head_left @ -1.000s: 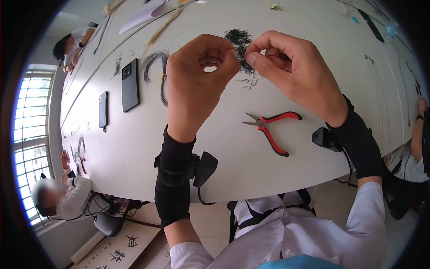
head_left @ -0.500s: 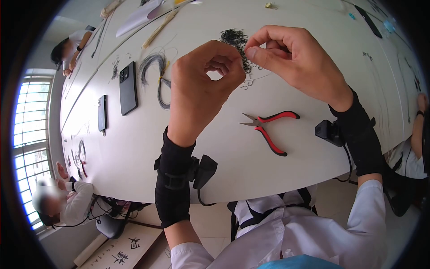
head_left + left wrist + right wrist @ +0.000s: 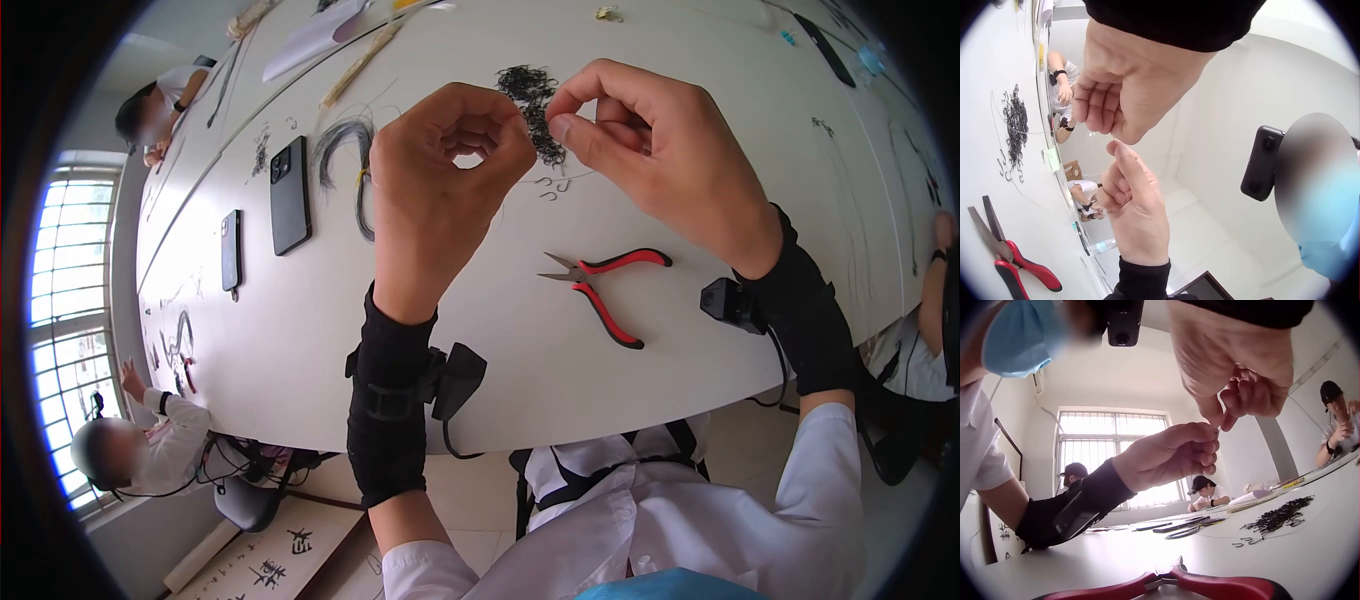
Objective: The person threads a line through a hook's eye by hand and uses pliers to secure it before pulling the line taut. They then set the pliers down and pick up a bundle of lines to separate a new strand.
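In the head view my left hand (image 3: 440, 200) and right hand (image 3: 675, 155) are raised over the table, thumb and index finger of each pinched together, a small gap between them. A thin pale line runs to the left hand (image 3: 1141, 81) in the left wrist view; a tiny bit of it shows between the hands, largely hidden by the fingertips. The right hand (image 3: 1241, 369) is tipped downward in its own wrist view. Behind the fingertips lies a pile of black hooks (image 3: 540, 120), with several loose hooks (image 3: 548, 195). Red-handled pliers (image 3: 612, 262) lie spread open nearer the body.
Left of the hands lie a bundle of grey line (image 3: 350, 135), a large phone (image 3: 290, 195) and a smaller phone (image 3: 232, 250). A straw-coloured bundle (image 3: 358, 65) and a white sheet (image 3: 315, 40) are farther back. Other people sit around the table (image 3: 500, 400).
My left hand has dipped toward me and come back up beside the right, about where it was. The right hand has shifted only slightly. A person at lower left has raised a hand.
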The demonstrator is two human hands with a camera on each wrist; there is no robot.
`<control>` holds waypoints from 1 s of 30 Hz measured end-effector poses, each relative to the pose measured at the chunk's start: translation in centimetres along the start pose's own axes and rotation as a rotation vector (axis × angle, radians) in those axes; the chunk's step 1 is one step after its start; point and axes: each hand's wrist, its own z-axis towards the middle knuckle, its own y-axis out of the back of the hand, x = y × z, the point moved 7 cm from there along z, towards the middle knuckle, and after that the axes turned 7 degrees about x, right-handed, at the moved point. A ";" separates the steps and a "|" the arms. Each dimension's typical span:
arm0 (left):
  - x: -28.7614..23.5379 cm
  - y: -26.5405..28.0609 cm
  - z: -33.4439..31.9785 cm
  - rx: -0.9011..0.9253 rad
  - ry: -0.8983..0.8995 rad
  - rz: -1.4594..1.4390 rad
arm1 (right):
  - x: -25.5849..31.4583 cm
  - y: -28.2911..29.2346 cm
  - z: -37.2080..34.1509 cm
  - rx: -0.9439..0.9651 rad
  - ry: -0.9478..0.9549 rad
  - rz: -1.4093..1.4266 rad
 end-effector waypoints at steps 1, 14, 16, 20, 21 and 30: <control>0.0 0.0 0.0 -0.008 -0.008 0.010 | 0.2 0.0 0.0 0.002 0.017 -0.027; -1.0 -1.4 -0.4 0.142 -0.023 0.129 | -2.1 0.1 1.0 0.110 -0.027 0.151; -1.1 -1.5 -0.4 0.145 -0.034 0.130 | -2.6 -0.2 1.2 0.120 -0.027 0.204; -1.0 -1.5 -0.4 0.152 -0.034 0.117 | -3.1 -0.5 1.2 0.138 -0.034 0.305; -0.9 -1.5 -0.3 0.153 -0.033 0.112 | -3.1 -0.5 1.2 0.148 -0.041 0.335; -0.9 -1.5 -0.4 0.184 -0.010 0.043 | -3.1 -0.9 0.8 0.249 -0.215 0.411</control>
